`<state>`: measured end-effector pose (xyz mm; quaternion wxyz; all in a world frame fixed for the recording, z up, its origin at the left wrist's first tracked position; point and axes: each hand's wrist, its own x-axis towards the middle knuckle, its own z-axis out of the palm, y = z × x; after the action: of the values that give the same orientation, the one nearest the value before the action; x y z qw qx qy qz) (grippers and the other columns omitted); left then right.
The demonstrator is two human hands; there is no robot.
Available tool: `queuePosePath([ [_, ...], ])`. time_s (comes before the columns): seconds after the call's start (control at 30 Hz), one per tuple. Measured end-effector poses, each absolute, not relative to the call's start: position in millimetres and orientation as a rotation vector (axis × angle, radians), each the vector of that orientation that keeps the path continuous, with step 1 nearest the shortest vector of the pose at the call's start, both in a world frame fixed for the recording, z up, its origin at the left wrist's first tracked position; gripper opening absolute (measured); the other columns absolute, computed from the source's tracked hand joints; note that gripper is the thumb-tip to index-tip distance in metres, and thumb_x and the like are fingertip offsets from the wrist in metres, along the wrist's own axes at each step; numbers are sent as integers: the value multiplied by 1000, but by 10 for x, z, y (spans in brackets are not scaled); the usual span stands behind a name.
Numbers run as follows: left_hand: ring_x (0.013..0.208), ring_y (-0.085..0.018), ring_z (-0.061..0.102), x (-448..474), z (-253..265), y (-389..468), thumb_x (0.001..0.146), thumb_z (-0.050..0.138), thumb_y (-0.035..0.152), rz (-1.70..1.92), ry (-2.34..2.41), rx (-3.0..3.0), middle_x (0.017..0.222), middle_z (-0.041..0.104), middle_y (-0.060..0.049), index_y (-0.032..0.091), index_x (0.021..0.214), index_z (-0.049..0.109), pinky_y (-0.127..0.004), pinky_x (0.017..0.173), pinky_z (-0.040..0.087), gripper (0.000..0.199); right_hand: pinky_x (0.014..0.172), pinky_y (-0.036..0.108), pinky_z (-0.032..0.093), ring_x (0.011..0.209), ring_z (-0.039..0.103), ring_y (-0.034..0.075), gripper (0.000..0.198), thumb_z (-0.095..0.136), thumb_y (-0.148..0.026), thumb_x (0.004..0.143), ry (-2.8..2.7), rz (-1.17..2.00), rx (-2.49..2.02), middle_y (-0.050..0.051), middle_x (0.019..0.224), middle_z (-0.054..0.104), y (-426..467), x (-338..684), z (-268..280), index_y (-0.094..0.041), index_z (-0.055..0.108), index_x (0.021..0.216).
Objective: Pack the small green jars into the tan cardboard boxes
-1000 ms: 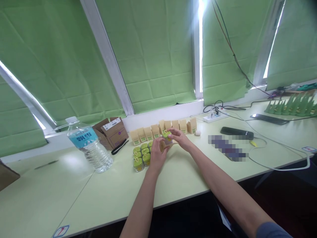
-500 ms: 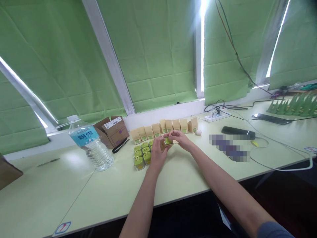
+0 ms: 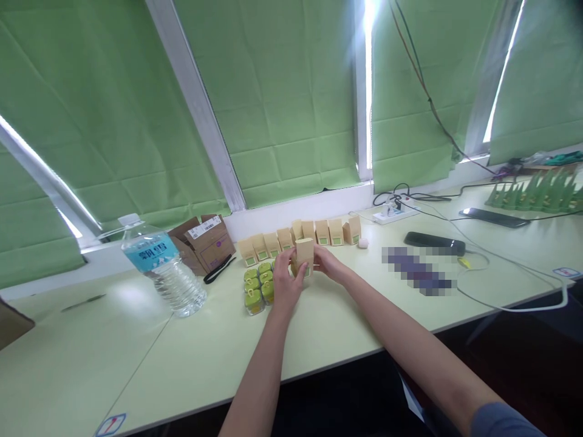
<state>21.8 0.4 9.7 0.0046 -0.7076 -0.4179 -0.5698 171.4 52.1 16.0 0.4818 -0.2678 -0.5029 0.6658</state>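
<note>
"Several green blinds, hung behind the desk. Pale top, running across the whole view. Next size down?"

"Brown carton at the back left, flaps up. Just in front and to its left, a clear bottle with blue label and white cap. Well to the right, at the back, a white power strip, plugs in. Nearer than that, a dark oblong device, lying flat."

"Noted. On to the hands."

"Left hand: curled about halfway round one kraft box, thumb laid over the front, fingers round the left side. Right hand: also partly curled, holding the same box at the right edge, some fingertips hidden behind."

"And the kraft box itself?"

"Upright between both hands, in front of the middle of the back row, green label low on the front. Contents hidden. Base on the desk or just above: cannot tell."

"Record the back row."

"Nine more kraft boxes, standing side by side in a slightly uneven line."

"Smaller still?"

"At least six lidded jars, green on top, yellowish loops, grouped tightly just left of the left hand. Last: a whitish lump just beside the right end of the row, material unclear."
</note>
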Motion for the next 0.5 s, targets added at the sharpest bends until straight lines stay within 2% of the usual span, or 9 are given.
queuePosePath([
  [0.13, 123, -27, 54, 216, 107, 1, 89, 62, 37, -1742, -1339, -2258, 132, 55, -14, 21, 115, 64, -45, 101, 48, 30, 68, 34, 54, 85, 67, 22, 39, 56, -56, 83, -1261, 1773, -674, 7, 106, 72, 505, 1649, 90, -28, 68, 107],
  [0.27, 121, -26, 57, 223, 144, -22, 92, 58, 41, -1806, -1383, -2289, 130, 58, -12, 20, 100, 71, -46, 104, 46, 26, 66, 34, 55, 83, 66, 20, 34, 57, -52, 83, -1321, 1621, -669, 4, 105, 71, 510, 1654, 87, -31, 68, 107],
  [0.4, 117, -24, 59, 235, 174, -28, 94, 53, 43, -1999, -1407, -2224, 122, 63, -11, 21, 103, 71, -43, 103, 47, 29, 69, 31, 53, 85, 63, 19, 27, 62, -39, 79, -1433, 1404, -639, 3, 102, 70, 502, 1664, 114, -27, 70, 102],
  [0.5, 112, -22, 63, 234, 168, -10, 91, 59, 41, -2191, -1400, -2167, 118, 65, -11, 21, 120, 61, -39, 99, 50, 35, 74, 31, 51, 85, 61, 18, 29, 64, -33, 76, -1518, 1204, -594, 4, 108, 69, 508, 1660, 108, -24, 70, 103],
])
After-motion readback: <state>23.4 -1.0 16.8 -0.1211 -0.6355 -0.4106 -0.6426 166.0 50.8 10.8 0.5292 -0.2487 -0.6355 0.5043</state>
